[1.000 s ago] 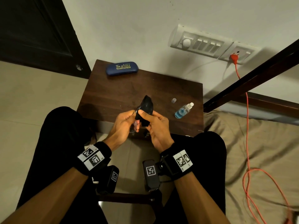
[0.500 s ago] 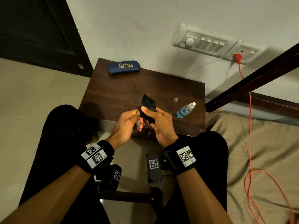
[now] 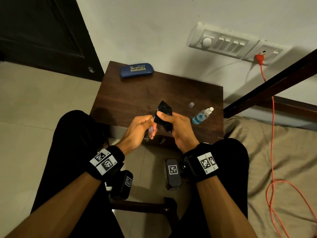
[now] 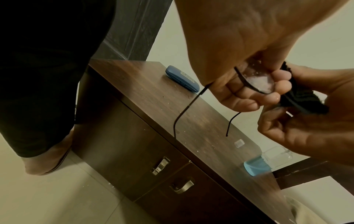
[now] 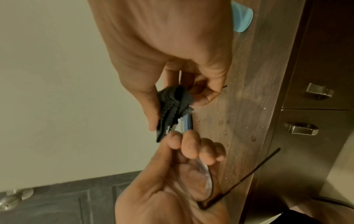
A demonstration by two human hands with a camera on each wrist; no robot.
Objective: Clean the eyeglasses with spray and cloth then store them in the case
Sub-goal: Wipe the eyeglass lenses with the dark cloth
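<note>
The thin black-framed eyeglasses [image 4: 256, 80] are held at the table's front edge by my left hand [image 3: 149, 124], whose fingers curl round one lens and the frame. Both temple arms hang open below. My right hand [image 3: 171, 121] pinches a folded black cloth [image 3: 163, 112] between thumb and fingers, and the cloth covers the other lens. In the right wrist view the cloth [image 5: 172, 109] is just above the left fingertips, with the bare lens [image 5: 206, 181] lying against the left palm. The blue case [image 3: 136, 70] lies closed at the table's far left. The spray bottle [image 3: 202, 115] lies on its side at the right.
A small clear cap [image 3: 191, 105] sits beside the bottle on the dark wooden table [image 3: 137, 93]. Two drawers with metal handles [image 4: 161, 166] face my knees. A dark bed rail [image 3: 267, 90] and an orange cable [image 3: 272, 134] on the bedding lie to the right.
My right thumb has slid a little along the cloth over the lens. Both hands stay together at the table's front edge, still holding the glasses and the cloth.
</note>
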